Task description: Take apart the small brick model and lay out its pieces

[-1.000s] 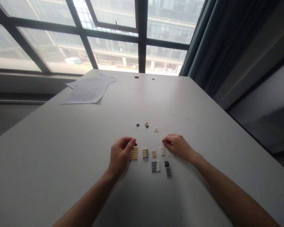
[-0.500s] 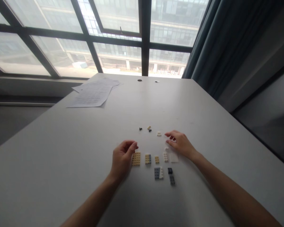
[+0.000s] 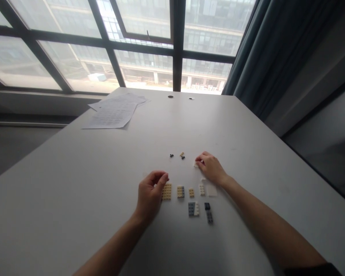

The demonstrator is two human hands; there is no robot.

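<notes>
Before the window point(image 3: 143, 46), bricks point(image 3: 180, 192) dot a white table point(image 3: 161, 130).

a tan studded plate point(image 3: 167, 191) lies flat in the lower middle of the frame, studs up in rows, its left edge hidden from view. a small white piece point(image 3: 195, 165) shows apart from it, higher and farther right, just below and right of the frame's centre, mostly covered, its shape unclear.
</notes>
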